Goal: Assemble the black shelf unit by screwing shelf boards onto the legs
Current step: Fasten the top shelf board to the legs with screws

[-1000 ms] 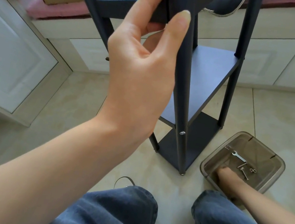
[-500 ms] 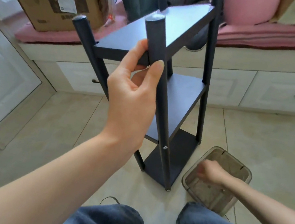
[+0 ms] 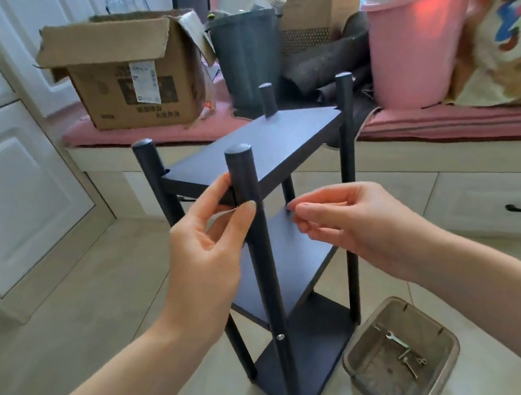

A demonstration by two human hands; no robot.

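Shelf unit stands on the tiled floor, three boards between four legs. Left hand grips the nearest leg just under the top board. Right hand pinches something small, perhaps a screw, beside that leg. Tray with a wrench sits right; cardboard box and pink bin beyond.

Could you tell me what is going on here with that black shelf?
A person is assembling a black shelf unit on the floor. The left hand grips the nearest leg just under the top board, while the right hand brings pinched fingertips toward that joint; what they hold is too small to tell. A wrench and screws lie in the plastic bin.
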